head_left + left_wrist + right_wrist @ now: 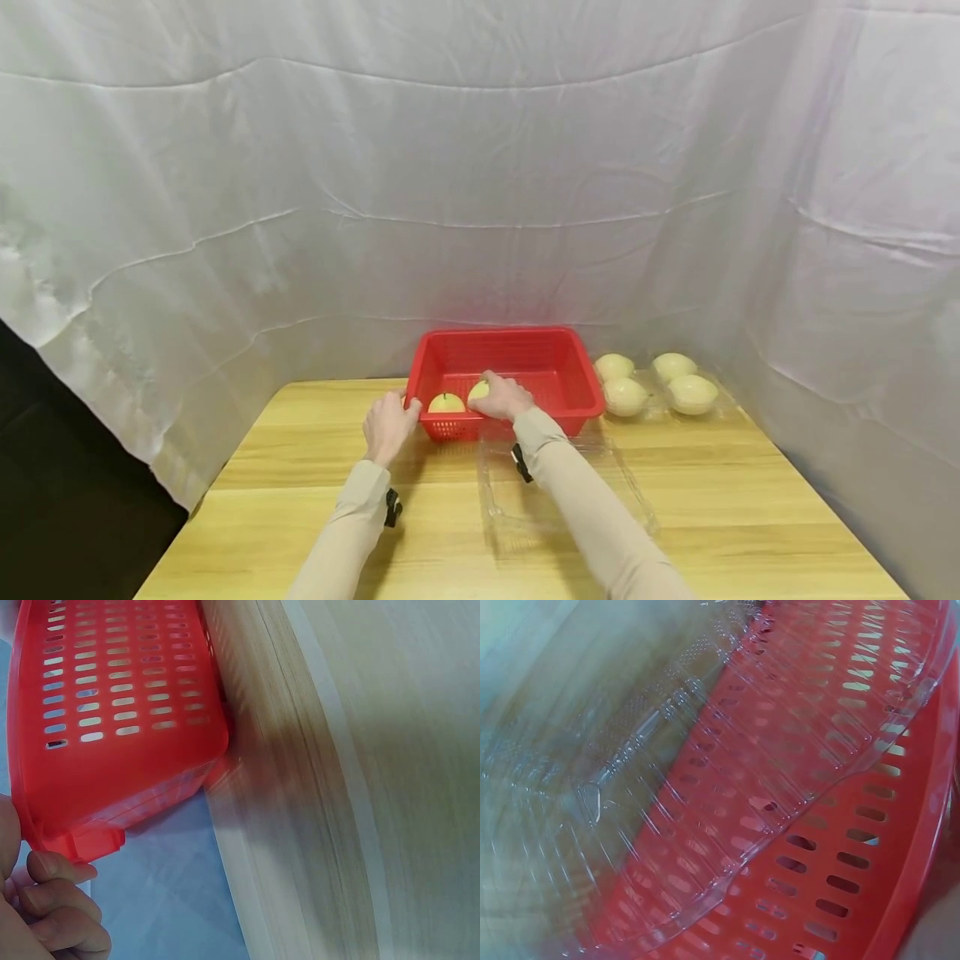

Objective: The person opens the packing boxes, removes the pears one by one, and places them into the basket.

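Observation:
A red plastic basket [498, 335] with slotted walls stands at the back of the table. My left hand [390, 427] grips its left rim; in the left wrist view the fingers [66, 930] curl beneath the lip of the basket [112, 776]. Reaching over the front rim, my right hand [506, 398] holds a round yellow pear [478, 390] inside the basket, partly covered by the fingers. Another yellow pear [447, 403] sits in the front left corner, its stem showing. A clear plastic container [491, 500] lies under my right forearm, against the basket's front.
Right of the basket, several pale yellow fruits [693, 394] sit in clear plastic packaging. A grey-white curtain [480, 208] hangs behind and at both sides of the wooden table [262, 517]. The right wrist view shows the clear container's ribbed wall [727, 825] before the basket.

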A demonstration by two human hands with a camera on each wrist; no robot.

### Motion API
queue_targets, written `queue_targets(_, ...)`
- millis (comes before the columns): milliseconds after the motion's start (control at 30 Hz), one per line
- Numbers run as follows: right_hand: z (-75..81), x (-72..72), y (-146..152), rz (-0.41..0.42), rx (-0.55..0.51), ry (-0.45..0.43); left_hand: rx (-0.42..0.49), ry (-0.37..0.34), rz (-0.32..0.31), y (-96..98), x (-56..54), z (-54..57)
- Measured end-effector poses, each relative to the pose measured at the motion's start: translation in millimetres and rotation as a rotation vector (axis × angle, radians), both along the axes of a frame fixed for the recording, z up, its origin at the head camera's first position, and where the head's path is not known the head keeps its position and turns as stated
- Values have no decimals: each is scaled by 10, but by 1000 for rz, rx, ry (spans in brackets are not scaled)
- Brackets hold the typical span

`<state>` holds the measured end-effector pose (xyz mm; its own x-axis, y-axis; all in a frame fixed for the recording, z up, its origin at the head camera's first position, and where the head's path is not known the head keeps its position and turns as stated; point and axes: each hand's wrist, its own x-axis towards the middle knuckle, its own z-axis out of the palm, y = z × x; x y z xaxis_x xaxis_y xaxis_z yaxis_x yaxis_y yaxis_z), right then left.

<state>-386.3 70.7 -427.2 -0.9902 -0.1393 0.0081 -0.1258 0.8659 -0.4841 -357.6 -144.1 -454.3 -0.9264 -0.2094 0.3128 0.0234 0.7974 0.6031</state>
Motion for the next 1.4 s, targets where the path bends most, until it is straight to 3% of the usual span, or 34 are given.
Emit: queue_targets(1400, -17, -82, -38, 52, 7, -134, -27, 6, 1, 8, 13, 15)
